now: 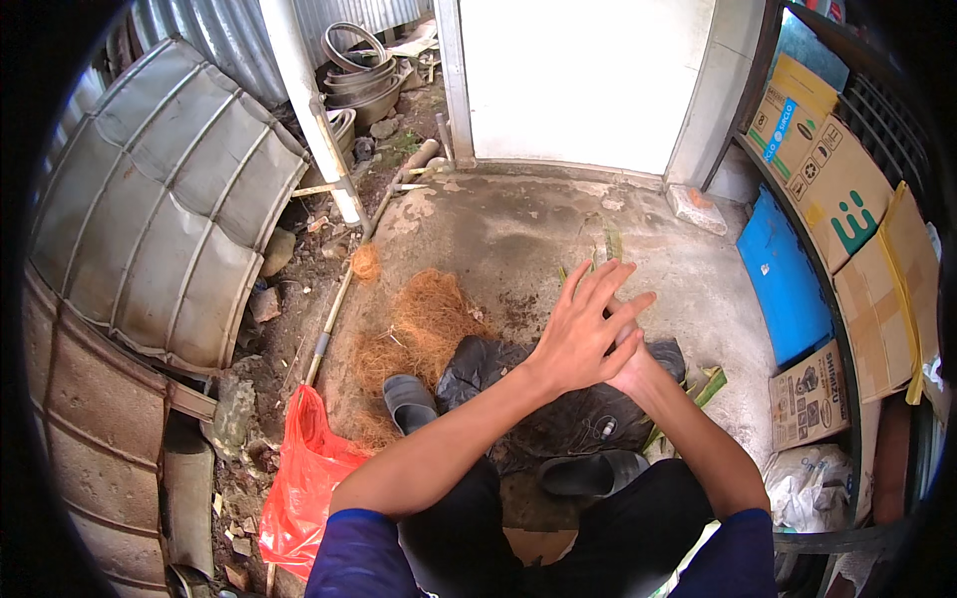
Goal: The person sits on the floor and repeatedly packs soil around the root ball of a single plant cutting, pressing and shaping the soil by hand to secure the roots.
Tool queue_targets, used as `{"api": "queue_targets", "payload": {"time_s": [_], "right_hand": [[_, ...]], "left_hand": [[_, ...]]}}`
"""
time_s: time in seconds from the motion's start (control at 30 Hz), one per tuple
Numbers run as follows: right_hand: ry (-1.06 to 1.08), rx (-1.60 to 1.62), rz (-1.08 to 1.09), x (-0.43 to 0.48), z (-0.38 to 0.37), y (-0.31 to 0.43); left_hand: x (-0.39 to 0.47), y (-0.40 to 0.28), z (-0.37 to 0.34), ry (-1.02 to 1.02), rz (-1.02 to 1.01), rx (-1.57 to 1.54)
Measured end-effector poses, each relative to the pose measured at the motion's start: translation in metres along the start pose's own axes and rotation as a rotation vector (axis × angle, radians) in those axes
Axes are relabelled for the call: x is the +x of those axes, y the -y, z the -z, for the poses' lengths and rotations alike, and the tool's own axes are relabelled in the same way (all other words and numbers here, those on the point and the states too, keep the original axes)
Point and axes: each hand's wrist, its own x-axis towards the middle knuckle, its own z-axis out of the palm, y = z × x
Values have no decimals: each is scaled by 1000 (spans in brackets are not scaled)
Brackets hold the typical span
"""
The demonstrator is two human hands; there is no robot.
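Note:
My left hand (587, 336) is spread in front of me, palm turned towards my right hand (630, 357), which lies behind it and is partly hidden. The two hands touch or overlap, and I see no object between them. Beneath them a black plastic sheet or bag (553, 418) is spread on the concrete, bearing dark crumbs and a small white item (607, 428). Brown coconut-like fibre (434, 310) is heaped to its left, with a small fibre ball (365, 262) farther off. Green leaf strips (710, 386) lie at the right edge of the sheet.
Dark slippers (410, 402) are by the sheet. A red plastic bag (306, 486) lies at the left, near a pipe (329, 321) and rubble. Cardboard boxes (837, 179) and a blue panel (785, 276) stand at the right. A white post (303, 97) rises at the upper left.

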Motion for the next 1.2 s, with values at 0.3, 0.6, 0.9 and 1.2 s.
{"api": "queue_targets", "payload": {"time_s": [0.3,0.6,0.9,1.2], "right_hand": [[-16,-60,107,-9,-34,7],[-68,-134,218,3,-4,-1],[-147,-180,133,-16,-40,-2],[-178,-195,87,-17,-42,1]], "left_hand": [[4,0,4,-109,127,56],[6,-6,7,15,42,72],[1,-4,1,151,-110,199],[9,-13,0,164,-125,244]]}}
